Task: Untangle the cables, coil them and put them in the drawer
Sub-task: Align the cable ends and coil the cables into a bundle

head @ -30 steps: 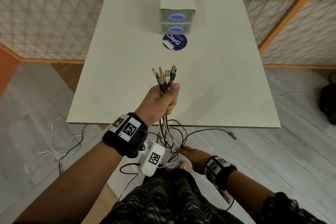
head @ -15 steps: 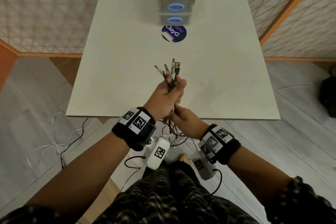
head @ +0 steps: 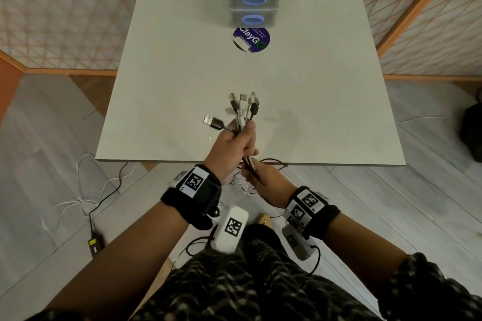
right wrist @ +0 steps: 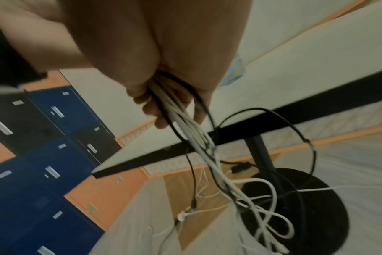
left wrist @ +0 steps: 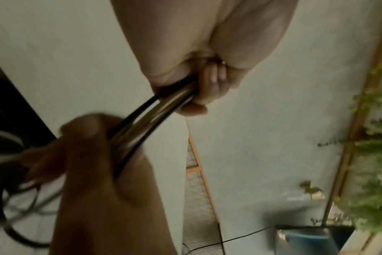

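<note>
A bundle of black and white cables stands up from my left hand, which grips it over the front edge of the white table. Several plugs fan out above the fist, and one black USB plug sticks out to the left. My right hand grips the same bundle just below, at the table edge. In the left wrist view the cables run from the left hand down into the right hand. Below the right hand the cables hang in tangled loops. A grey two-drawer unit, both drawers closed, stands at the table's far side.
A round blue sticker lies in front of the drawers. The table's black pedestal base sits beneath the hanging loops. A black adapter and thin wires lie on the floor at left, a dark bag at right. Lattice screens surround the table.
My right hand has come up from the loose loops near the floor and taken hold of the bundle just under the left hand. A black USB plug now sticks out to the left.
</note>
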